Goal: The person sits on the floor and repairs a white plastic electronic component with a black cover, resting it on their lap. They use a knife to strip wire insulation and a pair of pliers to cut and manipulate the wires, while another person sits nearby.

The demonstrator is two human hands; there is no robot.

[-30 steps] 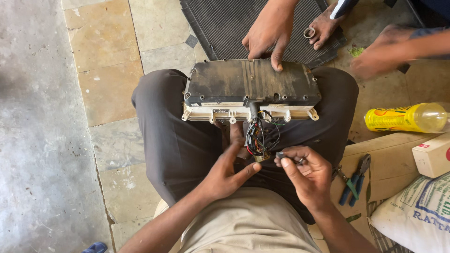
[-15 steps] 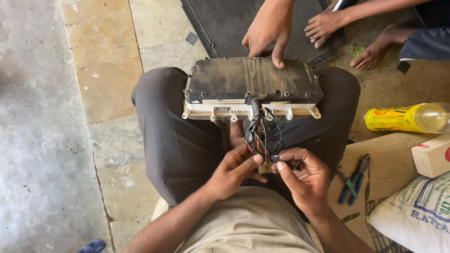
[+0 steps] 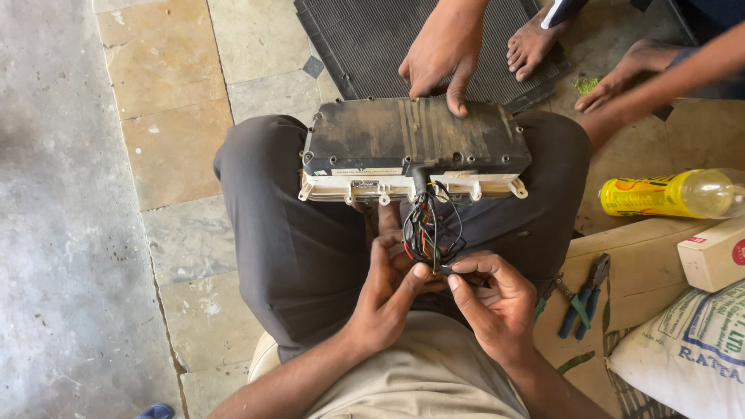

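While hands pinch wire bundle (image 3: 429, 233), yellow bottle (image 3: 669, 194) lies right.

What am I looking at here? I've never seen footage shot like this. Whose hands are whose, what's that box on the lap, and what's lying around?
The picture comes from a camera worn on a person's head, looking down at their own lap. That person sits with a dusty flat box resting across their knees; a bundle of coloured wires comes out of its near edge. Their left hand and right hand meet at the loose ends of the wires, pinching them between fingertips. What exactly is between the fingertips is too small to tell.

The hand pressing on the far edge of the box belongs to someone else, as do the foot and the other hand at top right.

To the right lie a yellow bottle, pliers with blue and green grips, a small carton and a printed sack. A black ribbed mat lies beyond the box.
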